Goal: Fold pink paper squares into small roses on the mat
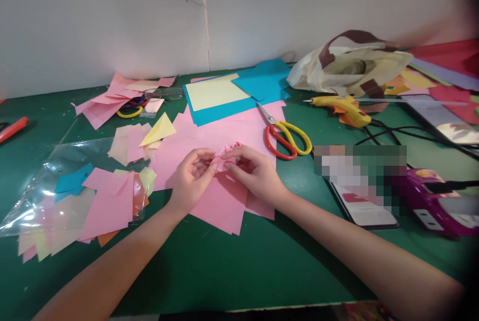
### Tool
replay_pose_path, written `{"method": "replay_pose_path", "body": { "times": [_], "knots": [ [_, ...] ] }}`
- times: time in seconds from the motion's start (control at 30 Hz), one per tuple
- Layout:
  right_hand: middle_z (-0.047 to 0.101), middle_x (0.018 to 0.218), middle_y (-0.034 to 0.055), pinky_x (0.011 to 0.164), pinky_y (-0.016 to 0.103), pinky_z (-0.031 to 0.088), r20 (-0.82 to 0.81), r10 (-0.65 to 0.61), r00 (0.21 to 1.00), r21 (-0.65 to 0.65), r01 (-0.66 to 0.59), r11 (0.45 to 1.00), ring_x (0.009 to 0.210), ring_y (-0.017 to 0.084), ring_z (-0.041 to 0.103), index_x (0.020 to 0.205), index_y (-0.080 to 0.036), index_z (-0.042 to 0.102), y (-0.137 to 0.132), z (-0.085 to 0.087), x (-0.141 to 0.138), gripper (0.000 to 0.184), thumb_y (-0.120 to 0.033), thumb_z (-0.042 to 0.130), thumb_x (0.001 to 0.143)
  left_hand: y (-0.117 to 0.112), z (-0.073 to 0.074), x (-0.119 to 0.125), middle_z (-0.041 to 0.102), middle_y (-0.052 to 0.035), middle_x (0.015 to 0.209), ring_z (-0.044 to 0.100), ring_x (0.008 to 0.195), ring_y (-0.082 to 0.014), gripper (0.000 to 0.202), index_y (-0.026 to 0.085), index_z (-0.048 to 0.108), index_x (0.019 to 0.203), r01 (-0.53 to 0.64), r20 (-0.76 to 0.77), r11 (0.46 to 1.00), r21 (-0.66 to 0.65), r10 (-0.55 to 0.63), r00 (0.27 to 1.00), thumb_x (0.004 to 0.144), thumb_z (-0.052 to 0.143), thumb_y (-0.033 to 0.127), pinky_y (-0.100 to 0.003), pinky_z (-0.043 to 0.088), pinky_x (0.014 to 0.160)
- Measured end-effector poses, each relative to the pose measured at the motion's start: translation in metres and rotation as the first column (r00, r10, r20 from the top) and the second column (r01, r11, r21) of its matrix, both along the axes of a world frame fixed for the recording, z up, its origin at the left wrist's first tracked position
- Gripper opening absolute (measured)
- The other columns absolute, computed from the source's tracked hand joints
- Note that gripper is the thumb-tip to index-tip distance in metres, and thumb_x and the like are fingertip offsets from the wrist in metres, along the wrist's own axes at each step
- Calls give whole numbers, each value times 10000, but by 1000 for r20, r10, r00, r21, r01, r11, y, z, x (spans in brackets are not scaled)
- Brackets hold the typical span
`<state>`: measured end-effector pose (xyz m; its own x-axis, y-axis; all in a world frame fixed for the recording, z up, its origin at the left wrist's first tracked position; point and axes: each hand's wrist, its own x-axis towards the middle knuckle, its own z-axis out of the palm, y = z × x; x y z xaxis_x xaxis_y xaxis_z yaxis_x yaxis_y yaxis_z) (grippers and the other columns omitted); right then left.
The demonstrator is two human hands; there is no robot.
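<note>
Between my two hands is a small folded piece of pink paper (pixel 223 157), partly covered by my fingers. My left hand (pixel 192 176) pinches its left side between thumb and fingers. On the other side, my right hand (pixel 254 168) grips it, with the thumb below and the fingers curled over the top. Large pink sheets (pixel 219 206) lie on the table under both hands. Just beyond my right hand are scissors (pixel 286 139) with one red and one yellow handle, their blades parted slightly or closed; I cannot tell which.
Blue sheets (pixel 265 81) and a cream sheet (pixel 213 94) lie behind. Paper pieces (pixel 108 201) and a clear plastic bag (pixel 33 201) are on the left. Rightward are a yellow glue gun (pixel 348 109), cables, a phone (pixel 368 211), a purple power strip (pixel 430 206) and a cloth bag (pixel 310 71).
</note>
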<state>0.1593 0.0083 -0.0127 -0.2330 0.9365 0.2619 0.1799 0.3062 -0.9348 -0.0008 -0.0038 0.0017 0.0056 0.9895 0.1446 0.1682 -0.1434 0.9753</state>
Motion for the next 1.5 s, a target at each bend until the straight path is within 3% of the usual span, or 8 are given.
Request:
{"method": "replay_pose_path", "body": {
  "times": [0.2,0.4,0.7,0.87,1.03,1.17,1.3,1.5],
  "knots": [
    [623,765,24,615,293,449,-18,0,1000,-5,0,1000,669,138,546,895,-190,658,1,0,1,155,-135,560,790,-2,4,1,691,-34,821,672,784,-159,88,171,639,832,17,-34,1000,6,-16,999,750,652,200,-266,577,713],
    [635,820,45,633,312,457,-19,-51,999,5,51,999,708,155,569,887,-183,655,1,-2,1,154,-128,557,782,-3,-1,0,733,-51,927,687,876,-169,149,173,691,897,15,-11,1000,7,-15,1000,756,648,191,-274,583,788],
    [626,770,13,657,303,454,-7,-14,1000,57,14,998,719,144,565,775,-204,624,1,2,1,133,-104,536,773,-3,1,-1,750,-41,861,697,843,-171,104,178,719,808,-17,-56,1000,26,19,998,736,650,149,-305,588,801],
    [653,971,55,620,308,475,-44,-14,999,-34,12,999,693,138,582,939,-210,611,0,1,0,151,-181,582,794,-4,6,0,739,-43,827,691,813,-176,69,184,705,777,-9,-71,1000,7,9,997,724,665,164,-328,584,793],
    [660,828,14,800,368,473,7,24,1000,90,-25,996,817,167,604,810,-233,624,1,3,0,117,-128,579,786,-3,4,0,725,-44,795,685,783,-177,50,184,688,727,-3,-83,1000,-1,3,997,705,659,149,-324,584,756],
    [661,801,6,805,365,469,17,29,999,105,-31,994,799,164,600,751,-233,608,1,3,1,140,-94,590,763,-3,1,0,722,-39,781,683,777,-180,61,184,675,695,-5,-81,1000,11,6,997,691,647,131,-325,582,747],
    [657,827,18,845,379,462,-4,34,999,89,-33,996,822,167,599,757,-225,615,1,3,0,112,-114,606,766,-2,3,2,721,-42,796,683,776,-172,66,171,678,754,-10,-32,1000,-29,9,999,691,666,157,-313,581,753],
    [602,834,33,820,385,488,13,-5,1000,87,4,996,831,176,585,758,-232,641,-1,4,0,123,-117,598,765,2,1,-1,729,-72,909,690,848,-188,247,155,664,883,-16,107,990,-140,31,994,643,720,171,-343,573,812]
  ]
}}
